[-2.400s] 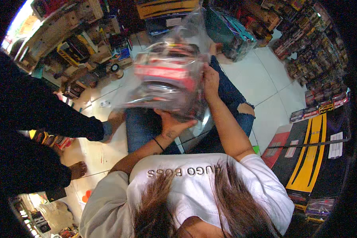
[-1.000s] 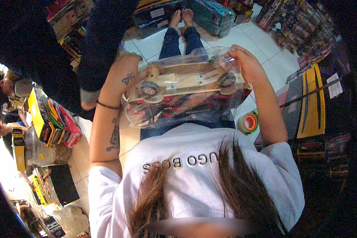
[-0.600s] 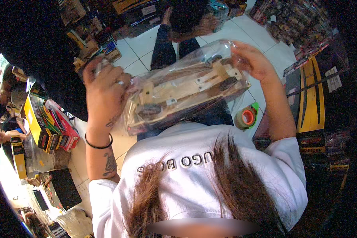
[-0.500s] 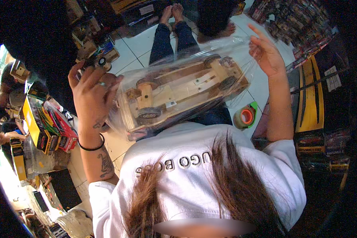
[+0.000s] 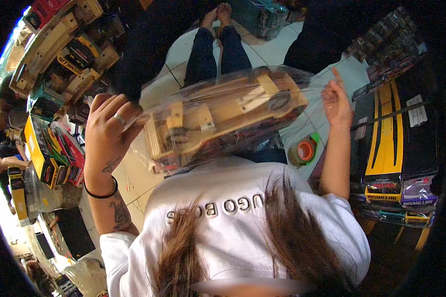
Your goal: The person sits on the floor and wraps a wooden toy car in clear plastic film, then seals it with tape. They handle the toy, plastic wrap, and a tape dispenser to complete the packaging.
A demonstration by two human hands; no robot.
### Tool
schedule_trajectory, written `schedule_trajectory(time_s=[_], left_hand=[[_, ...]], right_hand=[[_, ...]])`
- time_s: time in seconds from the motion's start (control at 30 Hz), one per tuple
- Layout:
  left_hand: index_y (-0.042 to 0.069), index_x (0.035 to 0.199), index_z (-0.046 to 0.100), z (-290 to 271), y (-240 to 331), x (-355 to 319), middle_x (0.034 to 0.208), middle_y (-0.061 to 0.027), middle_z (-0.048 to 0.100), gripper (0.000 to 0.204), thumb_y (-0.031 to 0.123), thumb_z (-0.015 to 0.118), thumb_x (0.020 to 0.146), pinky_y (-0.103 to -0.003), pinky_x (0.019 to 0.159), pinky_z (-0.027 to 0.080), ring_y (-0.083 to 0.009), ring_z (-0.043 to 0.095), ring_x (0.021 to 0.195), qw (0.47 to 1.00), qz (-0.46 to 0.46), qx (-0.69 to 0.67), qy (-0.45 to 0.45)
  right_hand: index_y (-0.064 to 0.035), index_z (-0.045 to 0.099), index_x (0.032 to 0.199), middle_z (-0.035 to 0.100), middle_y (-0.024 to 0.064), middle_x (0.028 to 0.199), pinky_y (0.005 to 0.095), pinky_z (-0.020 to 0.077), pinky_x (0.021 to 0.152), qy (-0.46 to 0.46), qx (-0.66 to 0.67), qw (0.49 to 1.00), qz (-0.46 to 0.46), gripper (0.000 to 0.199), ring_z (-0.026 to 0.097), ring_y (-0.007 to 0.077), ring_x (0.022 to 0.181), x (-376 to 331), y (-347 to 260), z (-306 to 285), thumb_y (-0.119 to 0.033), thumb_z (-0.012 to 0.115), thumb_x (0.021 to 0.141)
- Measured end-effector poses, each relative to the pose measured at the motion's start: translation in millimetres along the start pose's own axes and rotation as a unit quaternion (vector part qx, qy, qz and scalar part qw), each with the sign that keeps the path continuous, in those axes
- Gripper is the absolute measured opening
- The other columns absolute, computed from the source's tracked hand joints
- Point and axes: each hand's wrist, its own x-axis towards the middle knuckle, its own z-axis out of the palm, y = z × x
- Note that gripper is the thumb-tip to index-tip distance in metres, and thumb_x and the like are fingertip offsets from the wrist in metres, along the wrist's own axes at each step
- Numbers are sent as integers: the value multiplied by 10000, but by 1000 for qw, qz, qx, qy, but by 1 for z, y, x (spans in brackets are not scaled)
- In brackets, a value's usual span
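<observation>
A: Left hand point(image 5: 111, 131) first — state?

B: Fingers curled round the end of a clear plastic bag point(image 5: 223, 116), gripping it at about 9 o'clock from the bag's middle. Ring on one finger, black band at the wrist.

A: And in the bag?

B: A wooden toy car point(image 5: 228, 111), underside up, wheels showing, lying tilted across the centre of the view, above the white shirt point(image 5: 243, 222).

A: Right hand point(image 5: 336, 96)?

B: Open, fingers spread and pointing up, at 3 o'clock from the car. Near the bag's end; whether it touches the plastic I cannot tell.

A: Further out?

B: Roll of tape point(image 5: 305, 151) on the tiled floor point(image 5: 277, 49) at 5 o'clock from the car. Legs in dark jeans point(image 5: 218, 49) stretched out toward 12 o'clock. Stacked toy boxes point(image 5: 49, 153) at 9 o'clock — black and yellow boxes point(image 5: 386, 133) at 3 o'clock.
</observation>
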Motion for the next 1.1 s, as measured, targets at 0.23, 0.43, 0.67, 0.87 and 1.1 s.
schedule_trajectory(time_s=[0.23, 0.43, 0.67, 0.87, 1.1], left_hand=[[37, 1019, 608, 11, 11, 36, 960, -112, 591, 441, 325, 733, 709, -409, 810, 432, -338, 551, 924, 998, -53, 1, 24], [74, 976, 619, 42, 25, 98, 907, -155, 627, 244, 261, 618, 819, -417, 749, 473, -358, 595, 844, 982, -6, -48, -183], [78, 936, 608, 58, 15, 108, 836, -167, 630, 215, 263, 597, 828, -428, 685, 490, -363, 612, 794, 991, -54, -60, -106], [6, 875, 631, 72, 5, 118, 766, -172, 646, 285, 287, 636, 829, -427, 656, 485, -358, 617, 727, 981, -62, -120, -141], [42, 862, 665, 95, -5, 146, 790, -158, 662, 282, 318, 614, 838, -420, 702, 498, -328, 639, 736, 961, -47, -162, -221]], right_hand=[[20, 500, 1235, 609, 83, 1004, 276, 420, 846, 17, -202, 979, 35, 387, 570, 162, 894, 11, -5, -7, -112, 598, 885], [-37, 678, 990, 650, 83, 1081, 321, 404, 961, -224, -495, 828, -135, 314, 586, 235, 1050, 35, 14, 11, -310, 531, 941], [46, 655, 1021, 599, 218, 1175, 411, 382, 998, -307, -7, 939, 154, 784, 576, 305, 1090, 53, 16, 18, -545, 144, 963], [-64, 418, 1369, 481, 117, 1372, 402, 355, 1060, -328, -350, 878, 1, 549, 444, 280, 1268, 44, 27, 28, -27, 553, 838], [-159, 244, 1470, 281, 99, 1501, 419, 340, 1078, -522, -353, 776, 9, 954, 304, 248, 1359, 66, 30, 70, -48, 766, 680]])
